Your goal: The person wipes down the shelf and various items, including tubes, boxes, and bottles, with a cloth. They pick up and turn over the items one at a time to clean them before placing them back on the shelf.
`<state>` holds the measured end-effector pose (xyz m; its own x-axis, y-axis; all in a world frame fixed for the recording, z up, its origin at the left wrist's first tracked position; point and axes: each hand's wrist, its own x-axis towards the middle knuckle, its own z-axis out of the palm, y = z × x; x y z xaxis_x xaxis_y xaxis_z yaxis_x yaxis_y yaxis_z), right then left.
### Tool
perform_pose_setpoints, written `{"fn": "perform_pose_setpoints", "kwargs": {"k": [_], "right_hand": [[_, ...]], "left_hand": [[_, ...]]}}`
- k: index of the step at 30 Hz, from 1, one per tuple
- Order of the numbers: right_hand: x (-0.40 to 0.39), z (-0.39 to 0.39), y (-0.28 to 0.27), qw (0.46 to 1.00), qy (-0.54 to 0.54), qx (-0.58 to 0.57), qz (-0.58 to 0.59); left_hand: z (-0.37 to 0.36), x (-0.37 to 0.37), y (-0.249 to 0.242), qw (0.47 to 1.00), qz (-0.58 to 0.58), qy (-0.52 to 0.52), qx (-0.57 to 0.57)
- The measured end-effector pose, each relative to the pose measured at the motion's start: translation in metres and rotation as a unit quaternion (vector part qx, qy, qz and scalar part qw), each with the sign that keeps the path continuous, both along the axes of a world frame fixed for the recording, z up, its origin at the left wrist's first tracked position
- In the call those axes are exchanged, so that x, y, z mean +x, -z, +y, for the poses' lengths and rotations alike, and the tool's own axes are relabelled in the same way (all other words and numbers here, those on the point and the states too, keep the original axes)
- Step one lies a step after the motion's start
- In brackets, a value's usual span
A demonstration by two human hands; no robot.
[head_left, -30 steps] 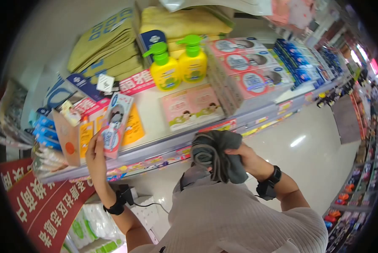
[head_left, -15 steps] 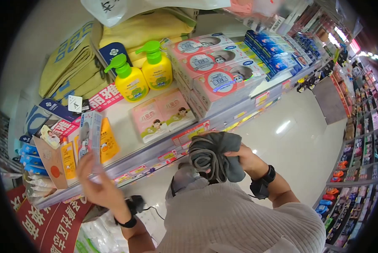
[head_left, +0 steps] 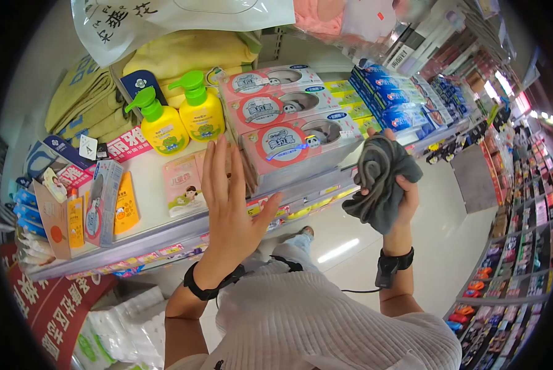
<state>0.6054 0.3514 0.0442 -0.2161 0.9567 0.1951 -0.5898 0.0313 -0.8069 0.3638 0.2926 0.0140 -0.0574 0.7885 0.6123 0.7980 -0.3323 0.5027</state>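
My left hand reaches over the shelf with its fingers stretched out and nothing in it. Its fingertips are near the pink stacked boxes with panda pictures, and whether they touch cannot be made out. Partly behind that hand lies a pink children's soap box. Two yellow pump bottles with green tops stand just beyond. A crumpled dark grey cloth is in my right hand, held over the aisle to the right of the boxes, thumb and fingers around it.
Blue toothpaste boxes are stacked farther along the shelf. Folded yellow-green towels lie at the back. A narrow upright box and orange packs stand at the left. Price tags line the shelf edge. Another stocked shelf is across the aisle.
My left hand has moved right, from the narrow upright box to the panda boxes. My right hand has carried the grey cloth up and to the right, away from my body.
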Motion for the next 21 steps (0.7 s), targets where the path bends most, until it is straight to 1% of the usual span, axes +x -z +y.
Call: {"fn": "perform_pose_setpoints", "kwargs": {"k": [1,3,5,7,8,9,10,12,13,14,15,16,17,18,19,20,21], "right_hand": [[0.003,0.006,0.001,1.0,-0.008,-0.002,-0.002],[0.004,0.018,0.004,0.998,-0.04,0.003,-0.058],[0.01,0.026,0.005,0.995,-0.079,-0.002,-0.062],[0.013,0.026,0.003,0.988,-0.117,-0.03,-0.1],[0.011,0.024,0.004,0.991,-0.066,-0.007,-0.113],[0.014,0.021,0.004,0.99,-0.079,-0.003,-0.117],[0.018,0.015,0.004,0.992,-0.061,-0.003,-0.113],[0.011,-0.001,-0.009,0.995,-0.002,-0.011,-0.102],[0.001,-0.007,-0.019,0.995,-0.005,-0.012,-0.102],[-0.007,-0.012,-0.026,0.995,-0.02,0.026,-0.096],[-0.012,-0.015,-0.03,0.993,-0.034,0.063,-0.09],[-0.014,-0.016,-0.031,0.994,-0.031,0.06,-0.09],[-0.016,-0.017,-0.032,0.993,-0.046,0.045,-0.102],[-0.019,-0.017,-0.033,0.991,-0.063,0.031,-0.114],[-0.021,-0.018,-0.033,0.989,-0.08,0.019,-0.124],[-0.019,-0.019,-0.027,0.985,-0.115,0.044,-0.125],[-0.026,-0.022,-0.022,0.985,-0.115,0.044,-0.121]], "left_hand": [[0.0,0.005,0.0,1.0,-0.002,-0.008,-0.002],[0.002,0.012,-0.001,1.0,-0.004,-0.024,-0.001],[0.004,0.016,0.002,0.999,-0.002,-0.037,0.008],[0.001,0.018,0.002,0.998,-0.004,-0.053,0.015],[0.0,0.019,0.002,0.999,-0.019,-0.041,0.011],[-0.001,0.02,0.003,0.999,-0.036,-0.03,0.007],[-0.002,0.021,0.004,0.998,-0.041,-0.042,0.011],[-0.005,0.023,0.013,0.977,-0.204,0.006,0.066],[-0.003,0.021,0.016,0.977,-0.204,0.004,0.066],[0.001,0.018,0.019,0.946,-0.284,0.07,0.139],[0.002,0.017,0.021,0.899,-0.361,0.136,0.208],[-0.005,0.015,0.01,0.904,-0.369,0.123,0.178],[-0.014,0.009,0.002,0.904,-0.369,0.126,0.175],[-0.023,-0.001,-0.004,0.955,-0.259,0.092,0.109],[-0.029,-0.01,-0.007,0.987,-0.142,0.055,0.042],[-0.028,-0.015,-0.004,0.988,-0.139,0.056,0.042],[-0.026,-0.022,0.003,0.976,-0.171,0.121,0.063]]}}
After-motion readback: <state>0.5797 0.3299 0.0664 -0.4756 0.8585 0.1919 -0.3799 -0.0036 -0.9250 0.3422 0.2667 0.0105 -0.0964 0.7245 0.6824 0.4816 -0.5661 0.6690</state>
